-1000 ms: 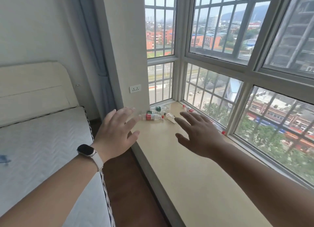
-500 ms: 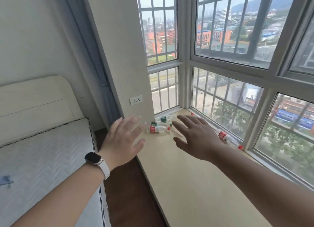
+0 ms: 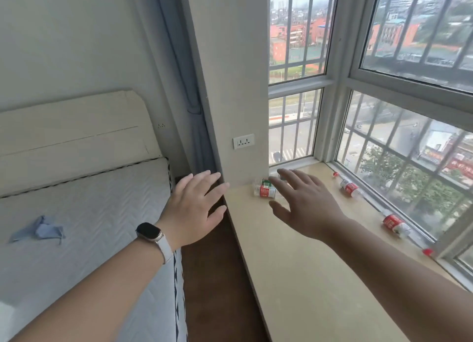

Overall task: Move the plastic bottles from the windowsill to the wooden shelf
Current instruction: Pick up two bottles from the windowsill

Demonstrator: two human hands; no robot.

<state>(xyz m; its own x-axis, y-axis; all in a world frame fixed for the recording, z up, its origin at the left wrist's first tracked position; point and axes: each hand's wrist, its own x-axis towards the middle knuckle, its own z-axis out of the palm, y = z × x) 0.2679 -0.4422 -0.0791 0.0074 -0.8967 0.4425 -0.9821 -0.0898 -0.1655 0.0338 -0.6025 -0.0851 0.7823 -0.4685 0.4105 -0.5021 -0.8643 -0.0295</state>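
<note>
both hands, left (image 3: 195, 208) and right (image 3: 305, 206), spread open, holding nothing. bottles (image 3: 265, 189) lie by the wall; two more (image 3: 349, 187) hug the window. the sill (image 3: 307, 277) between is bare.

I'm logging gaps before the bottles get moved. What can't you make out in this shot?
Head view:
- Corner bottles: the right hand covers some; count unclear.
- Bottle labels: too small to read.
- Wooden shelf: not in view.
- Windowsill: near end cut off by the frame's bottom edge.

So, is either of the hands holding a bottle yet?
No: the left hand and right hand are both spread open and empty, and the red-labelled bottle lies on the windowsill.
</note>
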